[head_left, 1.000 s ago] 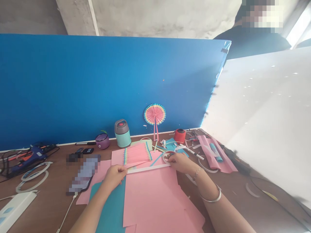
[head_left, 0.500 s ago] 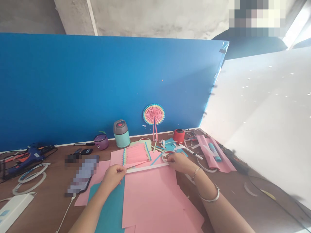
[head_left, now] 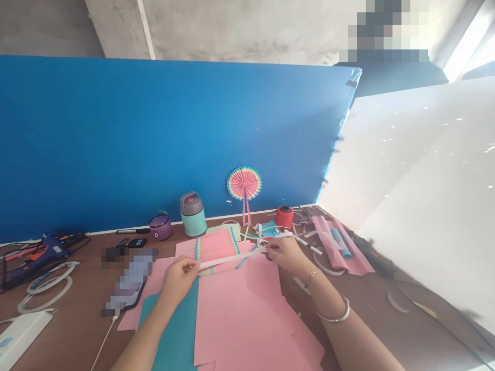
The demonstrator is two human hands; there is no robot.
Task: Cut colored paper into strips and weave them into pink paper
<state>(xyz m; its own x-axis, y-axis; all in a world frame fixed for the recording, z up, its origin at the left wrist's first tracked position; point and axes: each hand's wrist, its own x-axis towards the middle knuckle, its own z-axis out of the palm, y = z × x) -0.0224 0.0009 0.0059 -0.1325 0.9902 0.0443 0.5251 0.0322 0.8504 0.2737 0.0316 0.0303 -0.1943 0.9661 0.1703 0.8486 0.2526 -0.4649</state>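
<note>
My left hand (head_left: 178,278) pinches the left end of a white tape strip (head_left: 228,259) stretched across the top of a pink paper sheet (head_left: 243,314). My right hand (head_left: 284,253) grips a roll of white tape (head_left: 263,243) at the strip's right end, a little above the table. Behind the strip lies a pleated pink paper piece (head_left: 216,245) with coloured edges. A teal sheet (head_left: 176,335) lies under the pink one, below my left wrist.
A blue board (head_left: 154,139) and a white board (head_left: 417,196) wall in the wooden table (head_left: 69,330). A phone (head_left: 129,281), a glue gun (head_left: 42,252), tape rings (head_left: 46,288), a teal flask (head_left: 192,213), a purple pot (head_left: 160,226), a paper fan (head_left: 244,184), a red spool (head_left: 284,217) and paper scraps lie around. A person stands behind the boards.
The tape strip and the roll have lifted off the pink sheet and now slant upward to the right. Both hands moved slightly up and back.
</note>
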